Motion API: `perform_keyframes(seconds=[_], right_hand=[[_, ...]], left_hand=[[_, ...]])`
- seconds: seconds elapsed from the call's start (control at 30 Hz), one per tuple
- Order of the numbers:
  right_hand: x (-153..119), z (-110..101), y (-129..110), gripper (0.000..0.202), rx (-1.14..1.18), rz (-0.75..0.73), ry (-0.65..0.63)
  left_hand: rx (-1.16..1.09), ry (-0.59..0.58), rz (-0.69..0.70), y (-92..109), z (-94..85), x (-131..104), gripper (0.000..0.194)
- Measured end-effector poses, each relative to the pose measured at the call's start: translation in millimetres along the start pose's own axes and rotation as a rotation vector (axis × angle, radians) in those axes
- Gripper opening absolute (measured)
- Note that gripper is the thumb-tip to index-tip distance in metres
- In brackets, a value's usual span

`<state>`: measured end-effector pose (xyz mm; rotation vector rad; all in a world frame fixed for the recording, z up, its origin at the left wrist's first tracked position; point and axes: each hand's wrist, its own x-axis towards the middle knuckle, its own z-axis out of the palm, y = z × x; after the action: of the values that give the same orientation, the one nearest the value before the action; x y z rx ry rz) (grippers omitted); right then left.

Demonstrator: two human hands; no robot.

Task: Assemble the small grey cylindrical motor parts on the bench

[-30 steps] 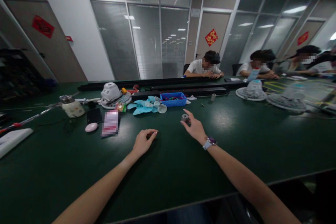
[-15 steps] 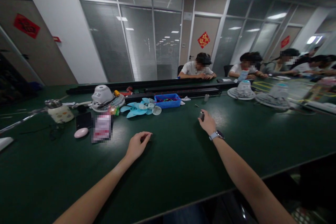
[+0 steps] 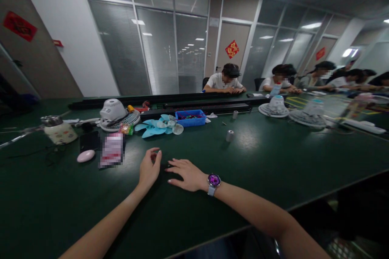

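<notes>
My left hand (image 3: 150, 166) is held over the green table, its thumb and forefinger tips drawn together; whatever is between them, if anything, is too small to see. Just right of it, my right hand (image 3: 187, 175) has its palm down and fingers spread toward the left hand, holding nothing I can see. A grey watch (image 3: 214, 179) is on the right wrist. Beyond the right hand a short metal cylinder (image 3: 229, 136) stands upright on the table. A smaller grey cylinder (image 3: 235, 114) stands farther back, with a thin small piece (image 3: 224, 123) lying near it.
Light-blue fan blades (image 3: 154, 126) lie beside a blue bin (image 3: 191, 118) of small parts. White fan assemblies (image 3: 112, 110) stand left and right. A pink oval object (image 3: 86, 156) and a pale packet (image 3: 111, 149) lie left. Black rails (image 3: 200, 109) cross the back; several people sit beyond.
My right hand has let go of the metal cylinder, leaving it standing, and has come left and nearer, beside my left hand. My left hand has shifted slightly left and turned more upright.
</notes>
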<state>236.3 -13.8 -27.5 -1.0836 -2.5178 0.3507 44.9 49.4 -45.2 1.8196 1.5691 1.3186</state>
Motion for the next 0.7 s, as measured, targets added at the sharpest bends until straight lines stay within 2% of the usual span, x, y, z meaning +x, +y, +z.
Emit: perform_keyframes(seconds=[0.2, 0.43, 0.7], right_hand=[[-1.8, -7.0, 4.0, 0.048, 0.017, 0.010, 0.013], [3.7, -6.9, 3.3, 0.050, -0.031, -0.005, -0.052], [2.1, -5.6, 7.2, 0.041, -0.038, -0.011, 0.055]], left_hand=[[-0.001, -0.018, 0.001, -1.7, 1.2, -1.1, 0.049], [0.010, -0.041, 0.001, -2.6, 0.5, 0.0, 0.050], [0.005, -0.046, 0.001, 0.3, -0.1, -0.2, 0.048]])
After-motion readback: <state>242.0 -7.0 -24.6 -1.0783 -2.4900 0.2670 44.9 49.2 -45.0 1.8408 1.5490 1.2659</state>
